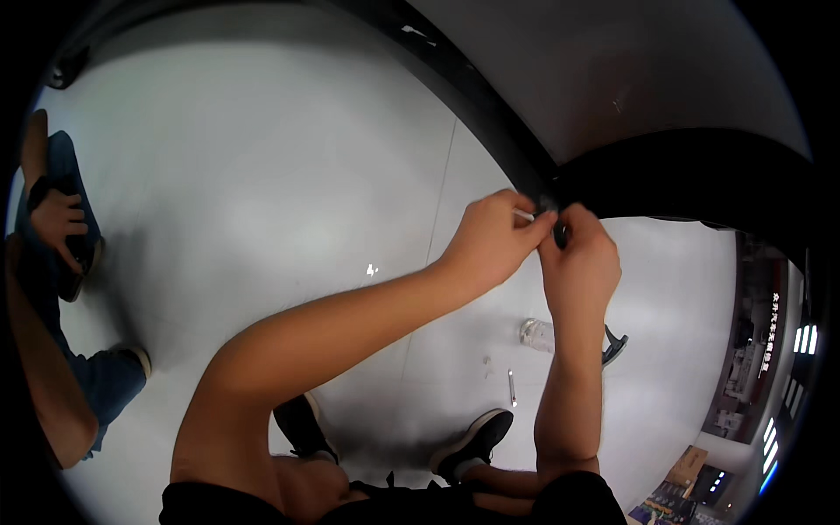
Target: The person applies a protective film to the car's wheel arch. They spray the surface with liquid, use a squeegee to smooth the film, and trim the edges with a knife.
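Note:
My left hand (490, 241) is closed, thumb against fingers, around a thin white stick (523, 214). Close beside it, my right hand (584, 258) is closed too, its thumb and fingers pinched together. What it grips is hidden. Both sets of fingertips meet at the lower edge of a dark car body panel (490, 105), where the black wheel arch (682, 171) begins. A small pale bit shows at the fingertips, too blurred to name.
A clear plastic bottle (535, 334), a slim white pen-like stick (512, 388) and a black curved handle (616, 346) lie on the pale floor near my right forearm. Another person's hand (59, 219) is at far left. Boxes (682, 477) stand at lower right.

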### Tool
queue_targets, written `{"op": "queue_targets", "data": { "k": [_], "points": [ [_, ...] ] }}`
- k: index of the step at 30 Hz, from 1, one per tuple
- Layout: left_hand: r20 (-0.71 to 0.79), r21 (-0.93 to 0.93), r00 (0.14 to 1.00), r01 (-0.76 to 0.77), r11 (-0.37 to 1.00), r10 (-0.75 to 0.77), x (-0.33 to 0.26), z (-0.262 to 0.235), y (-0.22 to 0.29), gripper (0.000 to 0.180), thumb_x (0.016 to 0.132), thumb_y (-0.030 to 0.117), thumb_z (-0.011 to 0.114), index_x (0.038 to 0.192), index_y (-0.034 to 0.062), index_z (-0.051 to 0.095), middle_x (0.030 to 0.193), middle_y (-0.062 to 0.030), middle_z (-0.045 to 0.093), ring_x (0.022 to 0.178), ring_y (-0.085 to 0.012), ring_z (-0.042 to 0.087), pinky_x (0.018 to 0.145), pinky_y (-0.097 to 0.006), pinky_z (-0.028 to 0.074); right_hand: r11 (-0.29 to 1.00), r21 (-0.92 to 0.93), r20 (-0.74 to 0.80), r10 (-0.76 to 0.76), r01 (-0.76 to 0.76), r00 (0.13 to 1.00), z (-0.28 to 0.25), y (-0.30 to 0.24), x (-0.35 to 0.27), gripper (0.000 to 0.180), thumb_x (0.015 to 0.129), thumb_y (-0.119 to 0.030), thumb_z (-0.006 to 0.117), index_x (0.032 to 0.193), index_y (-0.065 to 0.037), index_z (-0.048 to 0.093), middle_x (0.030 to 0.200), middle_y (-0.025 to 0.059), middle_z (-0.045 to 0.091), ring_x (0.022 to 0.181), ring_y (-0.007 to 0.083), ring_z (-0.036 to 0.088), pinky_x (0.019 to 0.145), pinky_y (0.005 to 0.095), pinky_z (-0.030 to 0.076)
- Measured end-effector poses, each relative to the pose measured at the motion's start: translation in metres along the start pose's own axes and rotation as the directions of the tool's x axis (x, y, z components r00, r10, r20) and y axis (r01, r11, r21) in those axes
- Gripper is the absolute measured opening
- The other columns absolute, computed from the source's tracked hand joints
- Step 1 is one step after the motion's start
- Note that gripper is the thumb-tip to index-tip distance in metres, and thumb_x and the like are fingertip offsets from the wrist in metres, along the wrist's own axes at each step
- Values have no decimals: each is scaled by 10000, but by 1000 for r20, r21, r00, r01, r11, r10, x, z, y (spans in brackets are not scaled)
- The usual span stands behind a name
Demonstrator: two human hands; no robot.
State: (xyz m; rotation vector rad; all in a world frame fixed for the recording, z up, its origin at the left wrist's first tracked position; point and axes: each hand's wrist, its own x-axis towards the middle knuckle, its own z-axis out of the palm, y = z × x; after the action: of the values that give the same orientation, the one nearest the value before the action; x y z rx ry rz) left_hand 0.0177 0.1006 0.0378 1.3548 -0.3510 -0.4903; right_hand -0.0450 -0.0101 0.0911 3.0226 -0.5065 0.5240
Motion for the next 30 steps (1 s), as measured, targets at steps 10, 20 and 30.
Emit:
{"op": "queue_targets", "data": {
  "k": [10,20,30],
  "points": [
    [-208,-505,967,24,863,-149,-12,-50,-5,530,1117,381,431,1449,-32,449,1414,-186,557,1287,-269,584,1064,-395,460,712,695,127,12,-98,992,24,-19,-85,186,905,-137,781,921,-43,622,720,68,580,588,193,569,534,336,466],
    [-62,-10,921,-387,922,386,-4,12,-19,372,1017,79,554,1363,-52,592,1404,-211,604,1222,-339,637,979,-367,540,957,255,-185,191,-141,964,37,-8,6,200,923,-228,711,956,-102,560,900,49,658,688,299,668,560,405,511],
    [331,1,813,-507,862,478,-5,42,-39,317,988,128,601,1260,-6,693,1436,-181,595,1266,-337,612,1025,-400,525,610,784,-292,526,-115,799,76,46,-51,201,969,-132,678,919,-29,513,848,43,596,751,112,574,627,277,479]
  ]
}}
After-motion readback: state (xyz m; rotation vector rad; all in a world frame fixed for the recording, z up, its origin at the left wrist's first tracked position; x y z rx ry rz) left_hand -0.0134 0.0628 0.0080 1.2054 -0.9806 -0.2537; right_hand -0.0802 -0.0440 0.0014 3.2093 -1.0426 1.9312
